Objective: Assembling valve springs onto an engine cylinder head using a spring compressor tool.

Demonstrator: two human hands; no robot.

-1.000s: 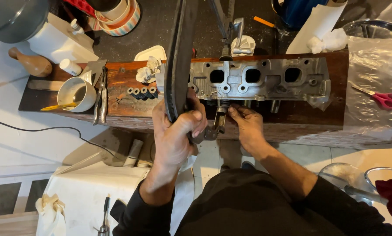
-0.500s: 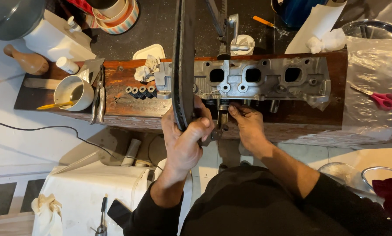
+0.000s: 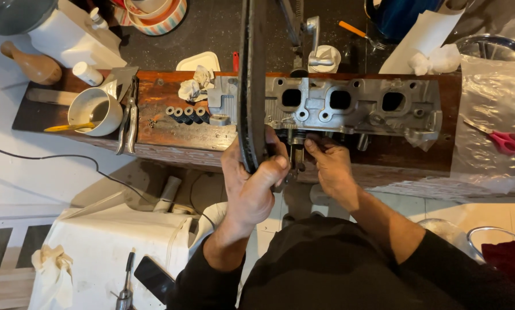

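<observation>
Head view: pliers point(image 3: 130, 117), a white cup point(image 3: 95, 110) and red scissors point(image 3: 505, 140) flank the grey cylinder head point(image 3: 349, 106) on the wooden surface point(image 3: 171, 135); left hand point(image 3: 251, 183) fingers wrap the black lever point(image 3: 250, 86), right hand point(image 3: 333, 169) fingers pinch a valve spring point(image 3: 297, 150).

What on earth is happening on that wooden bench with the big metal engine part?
A person is working on a metal cylinder head lying on a wooden bench. Their left hand grips a long dark lever bar that runs up across the head. Their right hand has its fingers at the head's near edge, by a small part there. Pliers and a white cup lie to the side.
</observation>
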